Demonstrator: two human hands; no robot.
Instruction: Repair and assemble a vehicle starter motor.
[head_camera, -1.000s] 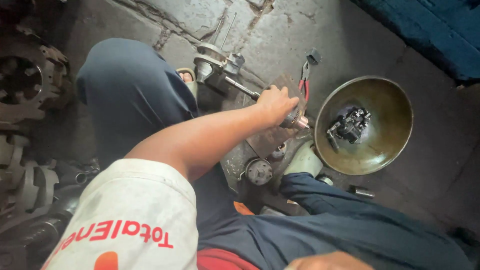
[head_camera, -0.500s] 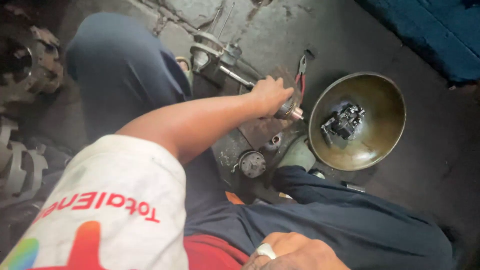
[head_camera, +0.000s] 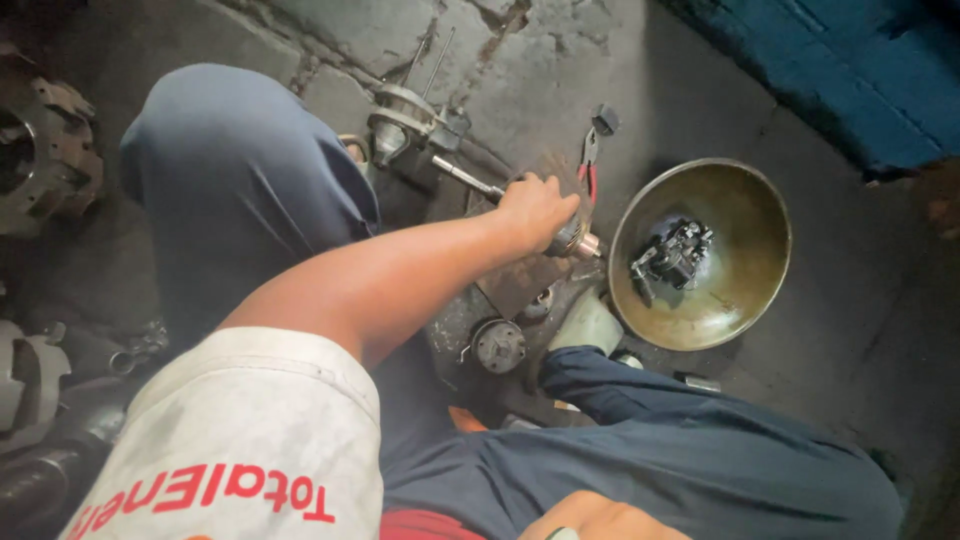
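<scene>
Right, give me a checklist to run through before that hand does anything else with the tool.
1. Left hand closed around the tool's handle: ok.
2. Metal shaft pointing toward the metal part on the floor: ok; contact at the tip: cannot tell.
3. Brass bowl upright beside the hand, dark part inside: ok.
4. Red-handled pliers apart from the hand: ok.
5. Right hand at the frame's bottom edge, what it holds: cannot tell.

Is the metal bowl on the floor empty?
No, the metal bowl holds a small dark mechanical part near its middle.
</scene>
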